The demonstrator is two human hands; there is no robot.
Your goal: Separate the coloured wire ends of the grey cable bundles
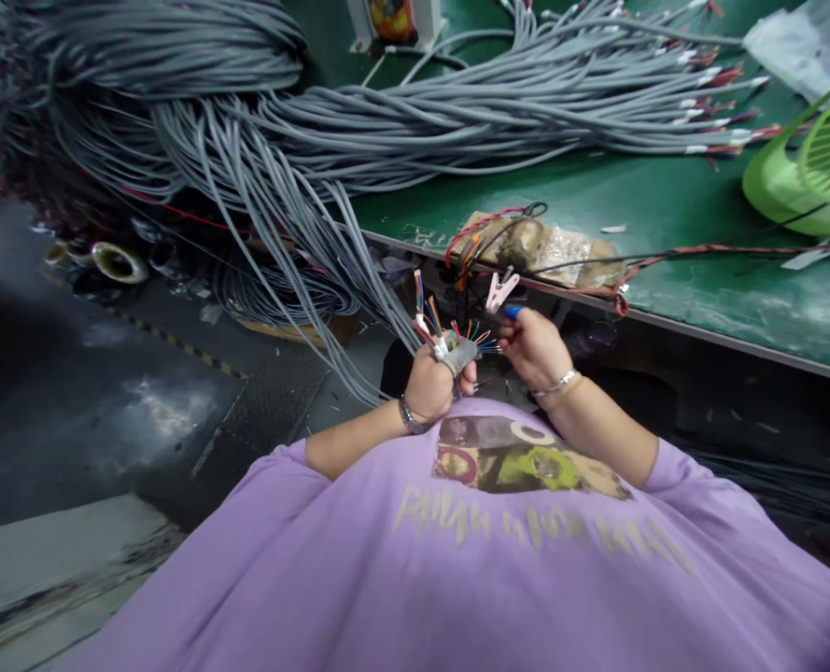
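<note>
My left hand point(429, 385) is closed round the ends of several grey cables point(379, 289), just in front of my shirt. Grey wrapping point(460, 356) covers its thumb. Thin coloured wires point(425, 303) fan out above and to the right of this hand, from white-banded cable ends. Close by on the right is my right hand point(532, 350), its fingers curled together at the tips of the wires; what they pinch is too small to make out. A blue cover point(513, 313) sits on one of its digits. Just above it, a pink clothespin point(502, 292) is at the table edge.
Bundles of grey cable point(457, 121) lie across the green table point(709, 299), stripped ends to the right. A taped block point(547, 250) with red and black leads sits near the edge. A green plastic fan or basket point(807, 173) stands at right. Coiled cable point(288, 289) lies below left.
</note>
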